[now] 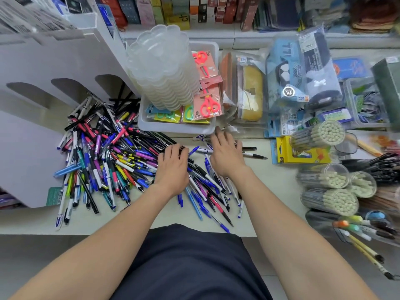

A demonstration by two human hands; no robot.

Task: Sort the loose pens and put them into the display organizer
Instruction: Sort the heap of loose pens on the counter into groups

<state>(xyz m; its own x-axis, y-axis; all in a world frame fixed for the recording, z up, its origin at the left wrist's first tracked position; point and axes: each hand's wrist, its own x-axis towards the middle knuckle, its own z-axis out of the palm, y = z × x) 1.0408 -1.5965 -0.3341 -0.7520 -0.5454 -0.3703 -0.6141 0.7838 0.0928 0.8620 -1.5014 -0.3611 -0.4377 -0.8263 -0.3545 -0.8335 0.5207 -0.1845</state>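
Note:
A big heap of loose pens [112, 156] in blue, black, pink, yellow and purple covers the white counter, spreading from the left to the middle. The white display organizer [39, 68] with arched slots rises at the left behind the heap. My left hand [173, 165] lies palm down on the pens at the heap's right side, fingers bent over a few dark pens. My right hand [225, 152] lies flat with spread fingers on scattered pens just right of it. A black marker [255, 156] lies apart to the right.
A white bin [177, 126] with packaged scissors and a stack of clear plastic tubs [162, 68] stands behind my hands. Bagged pencil cases [287, 79], a yellow crayon box [300, 150] and tubes of pencils [331, 187] crowd the right side. The counter's front edge is near my body.

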